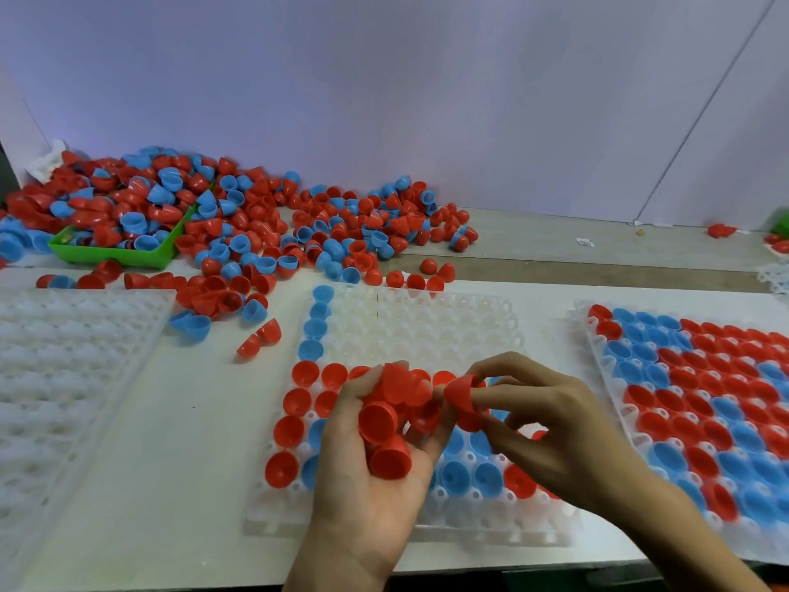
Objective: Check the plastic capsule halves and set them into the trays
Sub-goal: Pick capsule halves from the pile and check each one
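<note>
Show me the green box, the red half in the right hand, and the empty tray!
green box [113, 255]: head view, on its front wall.
red half [460, 393]: head view, on its rounded outside.
right hand [550, 425]: head view, on its back.
empty tray [64, 356]: head view, on its bare cups.

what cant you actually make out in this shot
- Head view: middle tray sockets under the left hand and right hand.
- Right tray: cut off by the frame edge.
- Green bin: contents buried under the capsule pile.
- Capsule flaws: too small and blurred.

Probably a factory sorting bench: heaped capsule halves [239, 224], moulded trays [410, 326]
</note>
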